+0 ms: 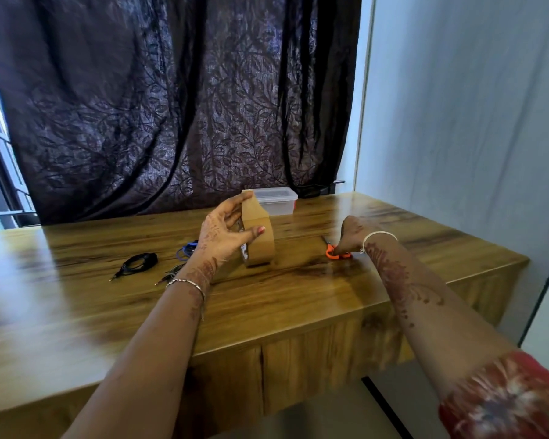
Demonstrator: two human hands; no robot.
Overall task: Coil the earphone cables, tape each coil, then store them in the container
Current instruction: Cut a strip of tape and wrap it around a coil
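My left hand (224, 236) holds a roll of brown tape (260, 245) above the wooden table, with a strip pulled up from the roll to my fingertips. To the right, my right hand (351, 234) grips the orange-handled scissors (338, 252) that lie on the table. A coiled black earphone cable (138, 263) rests to the left. A blue cable (186, 250) and another dark cable (171, 274) lie partly hidden behind my left wrist. The clear plastic container (276, 201) with its lid on stands behind the tape.
The wooden table (298, 299) fills the foreground, its right edge near a pale wall. A dark patterned curtain hangs behind the table. A window frame shows at the far left.
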